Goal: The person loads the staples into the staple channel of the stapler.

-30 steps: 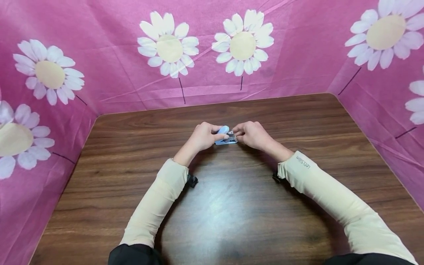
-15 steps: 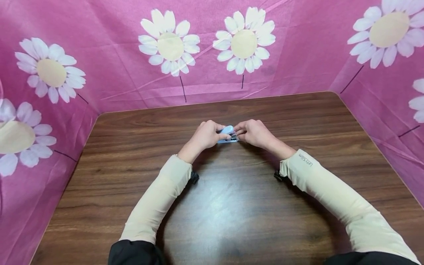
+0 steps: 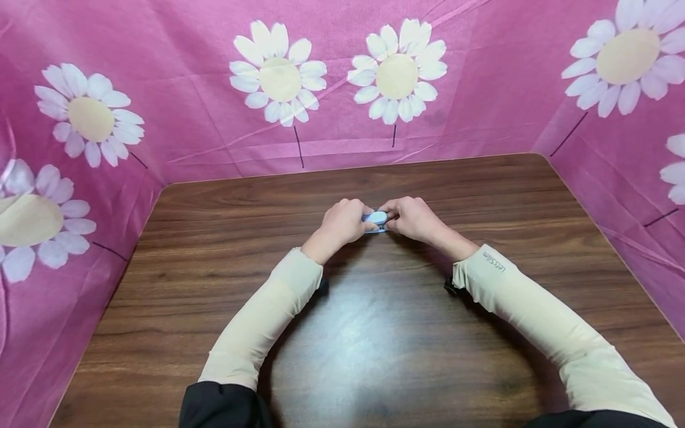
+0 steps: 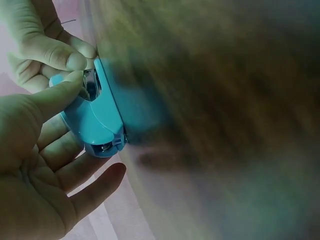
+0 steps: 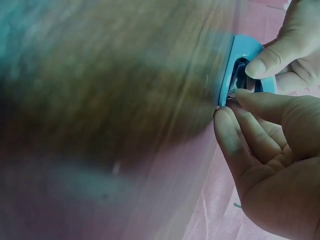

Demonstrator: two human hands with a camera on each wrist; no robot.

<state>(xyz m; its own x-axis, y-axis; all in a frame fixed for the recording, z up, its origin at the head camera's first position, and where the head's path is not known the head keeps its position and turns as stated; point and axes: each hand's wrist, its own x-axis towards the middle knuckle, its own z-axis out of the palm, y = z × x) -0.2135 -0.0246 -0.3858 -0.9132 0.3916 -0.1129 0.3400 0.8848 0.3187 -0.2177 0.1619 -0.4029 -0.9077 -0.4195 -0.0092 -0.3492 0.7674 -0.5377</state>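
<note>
A small light blue stapler (image 3: pixel 378 218) sits at the wooden table, between the two hands. The left hand (image 3: pixel 342 223) grips its rear and sides, thumb on the near side and fingers behind. In the left wrist view, the blue cover (image 4: pixel 92 122) lies over the base, with some metal showing through the side opening. The right hand (image 3: pixel 412 219) pinches the stapler's front end; its thumb touches the metal front in the right wrist view, and its fingertips (image 5: pixel 223 120) are right at the base's end.
The brown wooden table (image 3: pixel 364 333) stretches out around the hands. Pink cloth walls (image 3: pixel 187 107) with daisy prints stand along its back and sides. Cream sleeves (image 3: pixel 267 315) cover both forearms, with a dark wrist camera (image 3: pixel 452 288) under the right cuff.
The stapler's blue cover has swung from raised, with the metal magazine exposed, down over the base towards the right. The left hand has shifted right with it; the right hand has barely moved.
</note>
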